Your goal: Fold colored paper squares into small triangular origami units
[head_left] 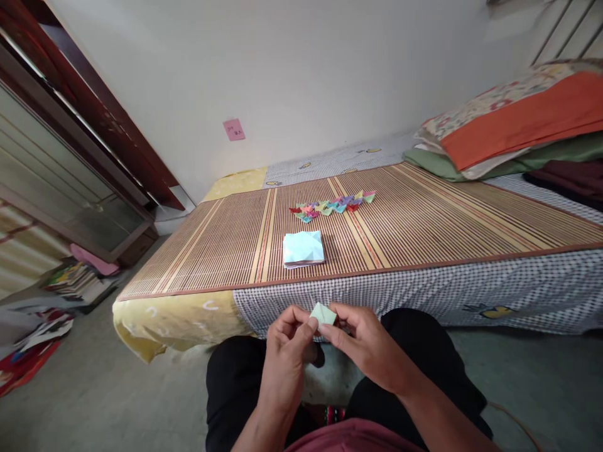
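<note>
A small pale green piece of folded paper [323,314] is held between both hands, above my lap and just in front of the bed's edge. My left hand [293,339] pinches its left side, thumb on the near face. On the right side, my right hand [360,336] grips the paper between thumb and fingers. Beyond the hands, a stack of light blue paper squares [303,247] lies on the striped mat. Farther back sits a cluster of several small folded paper shapes [333,206] in many colours.
The striped mat [226,238] covers the bed. Folded bedding with an orange band [522,119] is piled at the right rear. A pink note [234,129] is stuck on the wall. Books [78,279] are stacked at the far left, and black-trousered knees flank my hands.
</note>
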`<state>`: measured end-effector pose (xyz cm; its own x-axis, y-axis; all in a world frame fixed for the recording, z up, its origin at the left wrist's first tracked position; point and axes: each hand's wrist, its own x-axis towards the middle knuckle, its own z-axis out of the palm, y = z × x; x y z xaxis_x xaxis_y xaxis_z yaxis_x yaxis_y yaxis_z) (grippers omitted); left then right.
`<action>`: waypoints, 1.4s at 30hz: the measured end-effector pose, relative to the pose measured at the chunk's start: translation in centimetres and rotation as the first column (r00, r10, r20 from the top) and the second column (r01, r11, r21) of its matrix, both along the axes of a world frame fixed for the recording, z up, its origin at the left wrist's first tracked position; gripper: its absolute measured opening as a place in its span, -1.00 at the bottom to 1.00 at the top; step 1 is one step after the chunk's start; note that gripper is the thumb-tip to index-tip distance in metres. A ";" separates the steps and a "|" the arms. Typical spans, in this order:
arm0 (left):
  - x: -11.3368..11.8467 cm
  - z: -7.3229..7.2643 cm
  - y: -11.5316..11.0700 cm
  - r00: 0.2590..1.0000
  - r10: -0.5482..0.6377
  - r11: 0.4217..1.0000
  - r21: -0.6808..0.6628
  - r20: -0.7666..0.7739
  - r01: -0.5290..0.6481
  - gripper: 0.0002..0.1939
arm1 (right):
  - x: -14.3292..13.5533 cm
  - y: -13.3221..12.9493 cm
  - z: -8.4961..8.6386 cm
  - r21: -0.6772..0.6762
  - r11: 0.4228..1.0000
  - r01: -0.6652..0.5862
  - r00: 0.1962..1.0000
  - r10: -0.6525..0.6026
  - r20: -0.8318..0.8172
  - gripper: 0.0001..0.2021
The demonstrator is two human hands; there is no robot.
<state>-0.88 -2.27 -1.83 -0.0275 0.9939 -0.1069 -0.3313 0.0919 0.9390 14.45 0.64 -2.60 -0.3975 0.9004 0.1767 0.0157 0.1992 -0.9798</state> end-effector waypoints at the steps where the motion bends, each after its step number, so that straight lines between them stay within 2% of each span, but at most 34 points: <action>1: 0.2 -0.1 0.0 1.000 0.011 1.000 -0.001 0.021 -0.011 -0.71 | -0.1 -0.1 -0.1 0.001 1.000 -0.002 1.000 0.002 0.008 -0.73; 4: 0.4 -0.2 0.1 0.997 0.014 1.000 -0.003 0.070 -0.013 -0.69 | 0.0 -0.3 -0.4 0.026 1.000 0.012 1.000 -0.012 0.017 -0.72; 6: 0.3 -0.1 0.2 0.997 -0.034 0.999 -0.008 0.063 0.035 -0.69 | 0.3 -0.2 -0.2 0.051 0.999 -0.003 1.000 0.001 0.029 -0.73; 10: -0.3 0.2 0.4 0.988 -0.157 0.987 -0.028 -0.007 0.157 -0.68 | 1.3 0.0 0.5 0.051 0.993 -0.105 0.986 0.097 0.135 -0.72; 12: -0.6 0.3 0.4 0.985 -0.168 0.986 -0.026 -0.029 0.167 -0.68 | 1.5 0.1 0.8 0.035 0.991 -0.129 0.981 0.122 0.149 -0.69; 17: -0.2 -0.2 0.1 1.000 -0.023 1.000 -0.019 0.010 0.023 -0.66 | 1.0 0.0 0.5 -0.038 0.999 -0.022 1.000 0.021 -0.022 -0.74; 20: 0.5 -1.0 -0.1 0.996 0.069 0.997 -0.024 0.049 -0.068 -0.65 | 0.7 -0.2 0.4 -0.070 0.997 0.009 0.998 -0.013 -0.060 -0.76; 22: 0.9 -1.2 -0.2 0.994 0.089 0.996 -0.017 0.062 -0.088 -0.65 | 0.7 -0.3 0.6 -0.079 0.997 0.022 0.997 -0.028 -0.074 -0.75; 27: 0.7 -0.4 -0.2 0.999 0.045 0.999 0.007 0.014 -0.045 -0.68 | 0.8 -0.6 1.1 0.024 0.993 0.113 0.991 -0.111 -0.079 -0.75; 32: 0.3 0.3 0.0 0.994 0.063 0.996 0.068 -0.091 -0.057 -0.74 | 0.7 -0.7 1.3 0.171 0.974 0.146 0.988 -0.137 -0.064 -0.87; 34: 0.3 0.5 0.1 0.989 0.078 0.995 0.074 -0.127 -0.069 -0.74 | 0.5 -0.8 1.4 0.285 0.935 0.210 0.977 -0.196 -0.078 -0.87; 36: 0.3 0.7 0.0 0.986 0.084 0.995 0.071 -0.145 -0.075 -0.71 | 0.3 -0.9 1.4 0.404 0.871 0.278 0.960 -0.265 -0.090 -0.85; 39: 0.1 1.1 -0.3 0.990 0.036 0.997 0.074 -0.137 -0.026 -0.61 | 0.3 -1.0 1.0 0.591 0.739 0.325 0.938 -0.333 -0.099 -0.80; 42: -0.4 1.3 -0.6 0.995 -0.032 0.997 0.068 -0.098 0.038 -0.65 | 0.5 -1.0 0.2 0.740 0.605 0.293 0.929 -0.364 -0.070 -0.72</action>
